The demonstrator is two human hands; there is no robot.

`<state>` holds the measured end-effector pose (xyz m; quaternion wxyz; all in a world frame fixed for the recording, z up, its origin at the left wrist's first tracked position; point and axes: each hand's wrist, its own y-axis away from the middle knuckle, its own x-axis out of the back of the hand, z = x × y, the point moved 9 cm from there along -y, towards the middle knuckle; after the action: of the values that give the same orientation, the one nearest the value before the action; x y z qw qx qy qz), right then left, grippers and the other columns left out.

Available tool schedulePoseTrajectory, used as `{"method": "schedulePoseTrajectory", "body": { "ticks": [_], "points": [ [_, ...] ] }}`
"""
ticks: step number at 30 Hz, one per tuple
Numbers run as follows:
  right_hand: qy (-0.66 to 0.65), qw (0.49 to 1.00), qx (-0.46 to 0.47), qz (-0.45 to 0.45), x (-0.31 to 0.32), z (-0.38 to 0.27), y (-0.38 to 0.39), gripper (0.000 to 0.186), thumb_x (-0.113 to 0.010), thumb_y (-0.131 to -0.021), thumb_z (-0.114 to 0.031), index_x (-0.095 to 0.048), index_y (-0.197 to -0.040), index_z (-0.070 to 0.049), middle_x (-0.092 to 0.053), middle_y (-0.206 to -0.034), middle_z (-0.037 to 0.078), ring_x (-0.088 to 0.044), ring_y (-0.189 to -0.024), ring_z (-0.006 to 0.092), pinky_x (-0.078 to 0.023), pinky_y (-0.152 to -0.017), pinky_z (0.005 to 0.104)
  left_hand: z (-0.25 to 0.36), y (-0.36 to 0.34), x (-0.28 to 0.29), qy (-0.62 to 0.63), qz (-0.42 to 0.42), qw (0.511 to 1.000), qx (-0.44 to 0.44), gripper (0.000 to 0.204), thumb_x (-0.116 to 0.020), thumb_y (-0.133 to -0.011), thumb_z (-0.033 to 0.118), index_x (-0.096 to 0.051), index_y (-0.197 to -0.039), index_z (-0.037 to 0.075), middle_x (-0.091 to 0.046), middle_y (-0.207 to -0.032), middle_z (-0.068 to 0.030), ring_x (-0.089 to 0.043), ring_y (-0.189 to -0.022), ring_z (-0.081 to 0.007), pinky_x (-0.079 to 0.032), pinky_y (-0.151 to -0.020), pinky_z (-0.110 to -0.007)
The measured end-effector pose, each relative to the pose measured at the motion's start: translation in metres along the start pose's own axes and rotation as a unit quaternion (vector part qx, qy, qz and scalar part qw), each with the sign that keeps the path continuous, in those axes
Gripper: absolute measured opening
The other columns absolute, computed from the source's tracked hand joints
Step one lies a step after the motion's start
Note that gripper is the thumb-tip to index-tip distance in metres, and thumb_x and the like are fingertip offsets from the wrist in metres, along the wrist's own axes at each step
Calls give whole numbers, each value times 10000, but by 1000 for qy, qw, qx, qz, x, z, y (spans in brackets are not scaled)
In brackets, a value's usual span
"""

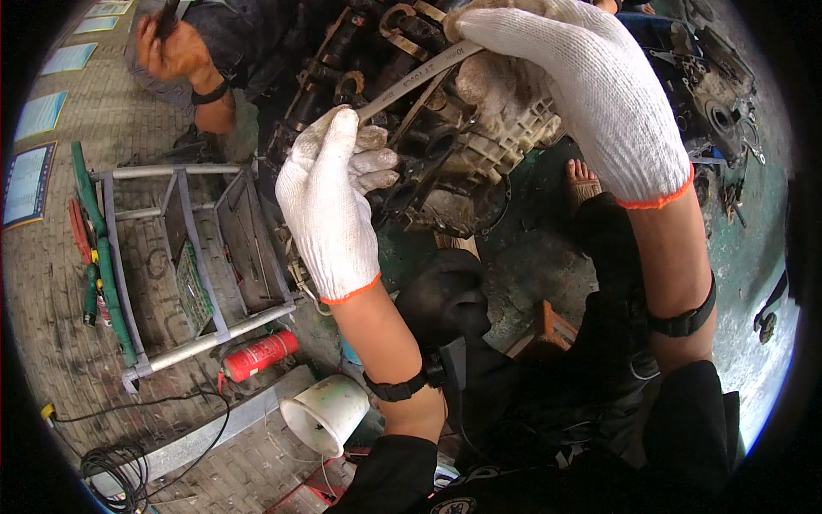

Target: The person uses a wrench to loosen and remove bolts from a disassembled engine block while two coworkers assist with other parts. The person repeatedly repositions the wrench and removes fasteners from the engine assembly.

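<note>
Both hands, half-curled, pinch a wrench over engine parts; red extinguisher and bucket lie left.

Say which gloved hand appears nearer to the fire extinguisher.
Your left hand, at the lower end of the wrench; your right hand, at its upper end, is farther.

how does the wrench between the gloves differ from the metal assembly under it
The wrench is a slim, flat bar, while the metal assembly is bulky and made of many shaped parts.
The wrench looks mostly plain grey; the assembly is darker and grimy, with a paler ribbed section.
The wrench spans the left hand and right hand; the assembly sits below them.
Both look metallic.
</note>
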<state>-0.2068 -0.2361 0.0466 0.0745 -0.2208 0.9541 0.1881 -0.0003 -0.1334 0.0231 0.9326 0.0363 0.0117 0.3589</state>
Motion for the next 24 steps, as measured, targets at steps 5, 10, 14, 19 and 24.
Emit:
{"method": "schedulePoseTrajectory", "body": {
  "ticks": [5,10,14,19,24],
  "points": [
    [6,995,41,-87,-4,-6,3,191,-618,-973,-136,-674,-1016,42,-719,-808,89,-643,-671,125,-518,-639,239,-2,-4,2,-6,5,1000,-3,267,-709,-930,183,-654,-1101,-15,-703,-818,-116,-667,-593,-185,-528,-530,-281],
    [128,972,83,-179,-18,12,3,225,-675,-833,-136,-707,-952,53,-721,-742,118,-698,-615,161,-566,-570,256,-4,-6,1,-13,5,1000,-5,251,-705,-931,171,-666,-1101,-9,-703,-821,-105,-667,-596,-179,-531,-539,-278],
    [56,960,-19,-275,-54,49,9,257,-658,-856,-138,-689,-941,102,-741,-791,159,-705,-623,170,-559,-557,250,-2,-6,3,-35,26,999,-19,245,-710,-926,159,-672,-1104,-5,-700,-821,-100,-661,-601,-172,-534,-557,-272],
    [109,931,-35,-347,-102,74,25,247,-606,-919,-183,-676,-919,54,-712,-734,101,-642,-634,122,-502,-576,261,-2,-5,2,-33,28,999,-3,249,-716,-923,155,-672,-1111,-2,-705,-836,-107,-661,-632,-164,-531,-567,-274],
    [298,891,125,-319,-107,63,33,324,-632,-821,-265,-627,-920,43,-638,-717,258,-669,-703,394,-508,-624,435,7,-2,1,31,10,999,14,246,-648,-967,154,-643,-1165,8,-653,-764,-83,-610,-615,-153,-509,-570,-282]
  ]
}}
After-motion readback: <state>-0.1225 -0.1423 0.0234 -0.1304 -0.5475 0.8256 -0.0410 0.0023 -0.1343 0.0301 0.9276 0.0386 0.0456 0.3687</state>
